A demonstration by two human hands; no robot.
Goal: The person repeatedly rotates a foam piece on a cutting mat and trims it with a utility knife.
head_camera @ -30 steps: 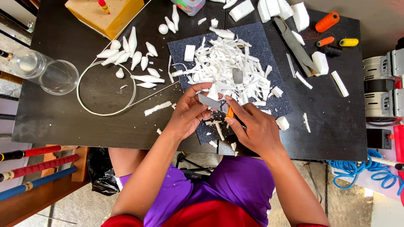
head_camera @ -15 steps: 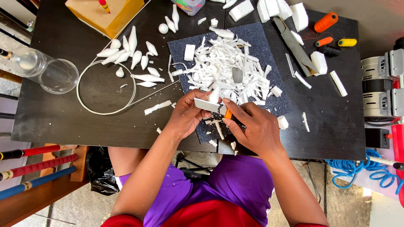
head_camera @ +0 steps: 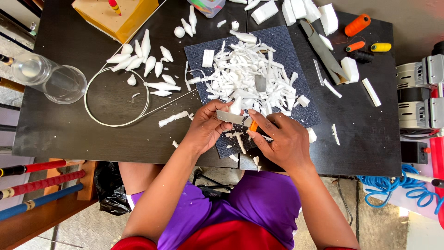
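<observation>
Left hand [head_camera: 206, 127]: gripping a small white foam piece [head_camera: 236, 107] over the dark mat [head_camera: 282, 51] near the bench's front edge.
Right hand [head_camera: 280, 139]: closing around an orange-handled blade [head_camera: 233, 118], paring it.
Technique: probably taking thin, controlled shavings, keeping fingers behind the edge.

Knife [head_camera: 238, 118] handle mostly hidden in right hand [head_camera: 282, 141]; yellow block [head_camera: 118, 16] cut off at top edge

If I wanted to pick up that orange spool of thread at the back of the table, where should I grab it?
Take the orange thread spool around its middle, fingers on its two long sides, coming down from above. It lies tilted on its side on the black table, so its round ends point sideways. Its upper side looks free, while a smaller orange spool lies close below.
</observation>
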